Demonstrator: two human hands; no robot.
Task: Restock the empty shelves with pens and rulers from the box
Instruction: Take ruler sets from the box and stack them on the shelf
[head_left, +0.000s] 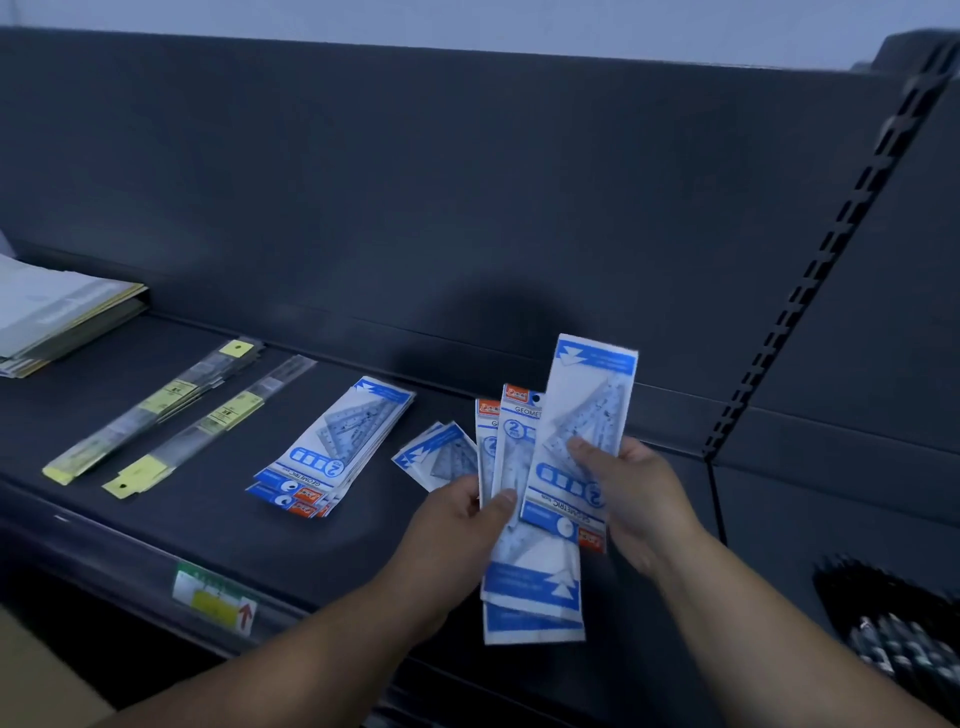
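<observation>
Blue-and-white ruler packs (524, 519) sit fanned at lower centre, above the shelf (208, 519). Left hand (457, 525) pinches several; right hand (634, 493) grips one pack (582, 441). They seem light, thin and slippery, perhaps bendable, so holding the middle edges is safest.

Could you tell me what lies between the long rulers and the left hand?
Head view: a stack of blue geometric packs, then a smaller fanned pile.
</observation>
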